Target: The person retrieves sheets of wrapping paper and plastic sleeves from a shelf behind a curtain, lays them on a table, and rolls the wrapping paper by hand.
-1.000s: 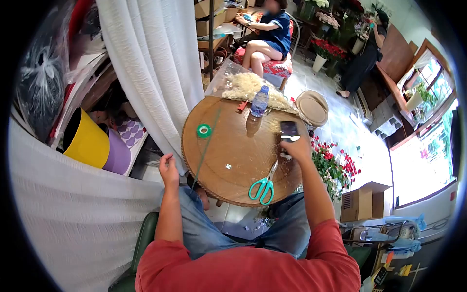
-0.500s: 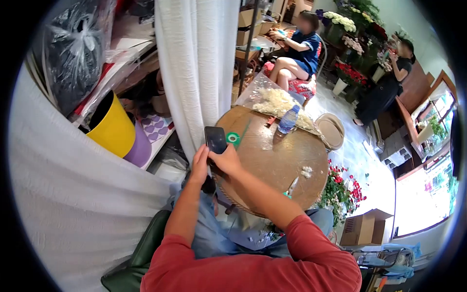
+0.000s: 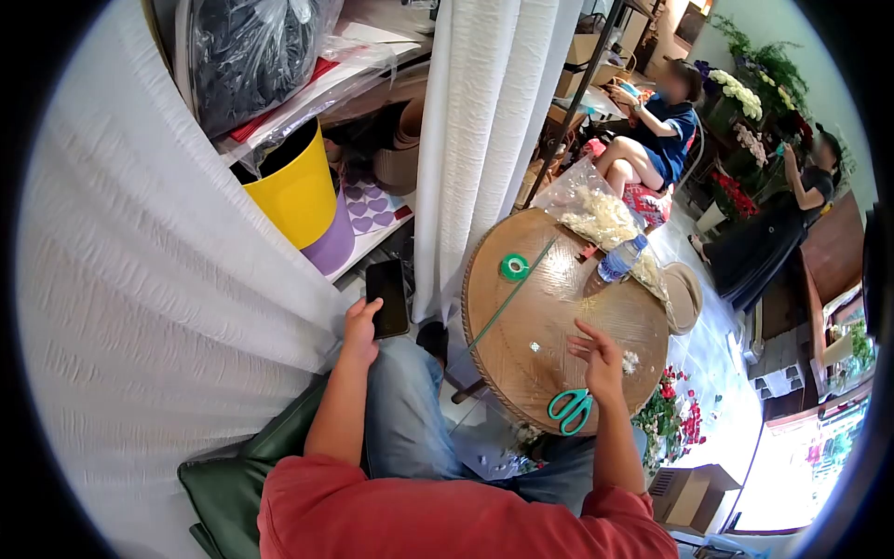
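My left hand (image 3: 361, 328) grips a dark-screened smartphone (image 3: 387, 300) beside my left knee, at the curtain's edge. Over the right side of the round brown table (image 3: 498, 359), my right hand (image 3: 601, 356) is open with its fingers apart, holding nothing. Just below it lie scissors (image 3: 571, 410) with teal handles; their blades are hidden. A small white flower (image 3: 630, 361) rests close to that hand. Farther left on the tabletop are a roll of green tape (image 3: 514, 267) and a thin green stem (image 3: 510, 300) reaching past the edge.
A water bottle (image 3: 621, 259) lies by a clear bag of cream flowers (image 3: 596, 210) at the table's far side. White curtains (image 3: 466, 149) hang at left, near a yellow bucket (image 3: 298, 191). Red flowers (image 3: 675, 410) stand right of the table. Two people are farther back.
My hands were together at the phone. My right hand has let go and moved right over the table; my left hand has lowered the phone toward my knee. The view has shifted.
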`<state>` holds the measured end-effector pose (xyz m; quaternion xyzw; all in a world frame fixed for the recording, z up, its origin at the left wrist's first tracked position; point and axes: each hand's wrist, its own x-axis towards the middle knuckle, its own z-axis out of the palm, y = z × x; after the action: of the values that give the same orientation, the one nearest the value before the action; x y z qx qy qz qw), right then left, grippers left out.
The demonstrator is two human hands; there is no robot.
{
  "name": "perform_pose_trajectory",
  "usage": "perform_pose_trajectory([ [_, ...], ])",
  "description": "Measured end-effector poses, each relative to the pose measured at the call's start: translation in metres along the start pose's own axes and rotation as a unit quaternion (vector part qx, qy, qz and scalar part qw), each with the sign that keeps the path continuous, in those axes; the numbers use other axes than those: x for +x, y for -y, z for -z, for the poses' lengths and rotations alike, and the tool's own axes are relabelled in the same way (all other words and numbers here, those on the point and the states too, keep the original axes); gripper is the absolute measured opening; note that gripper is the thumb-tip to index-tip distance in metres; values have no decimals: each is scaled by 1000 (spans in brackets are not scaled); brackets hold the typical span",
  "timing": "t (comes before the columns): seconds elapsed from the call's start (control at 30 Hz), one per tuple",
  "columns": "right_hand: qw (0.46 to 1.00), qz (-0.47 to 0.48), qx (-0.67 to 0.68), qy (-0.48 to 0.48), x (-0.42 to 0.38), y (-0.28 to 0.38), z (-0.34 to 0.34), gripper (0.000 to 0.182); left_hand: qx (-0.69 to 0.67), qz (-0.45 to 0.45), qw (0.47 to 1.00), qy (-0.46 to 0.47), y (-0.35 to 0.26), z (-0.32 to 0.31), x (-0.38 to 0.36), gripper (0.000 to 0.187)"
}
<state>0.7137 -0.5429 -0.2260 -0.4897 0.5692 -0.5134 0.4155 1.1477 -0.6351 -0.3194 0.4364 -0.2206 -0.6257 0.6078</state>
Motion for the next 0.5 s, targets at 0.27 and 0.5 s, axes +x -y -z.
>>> perform_pose_trajectory([
  [0.27, 973, 80, -163, -144, -57, -6, 40, 55, 181, -132, 961, 161, -12, -72, -8, 36],
  [0.5, 945, 110, -217, -220, -111, -2, 58, 47, 506, -260, 812, 131, 25, -167, 75, 39],
])
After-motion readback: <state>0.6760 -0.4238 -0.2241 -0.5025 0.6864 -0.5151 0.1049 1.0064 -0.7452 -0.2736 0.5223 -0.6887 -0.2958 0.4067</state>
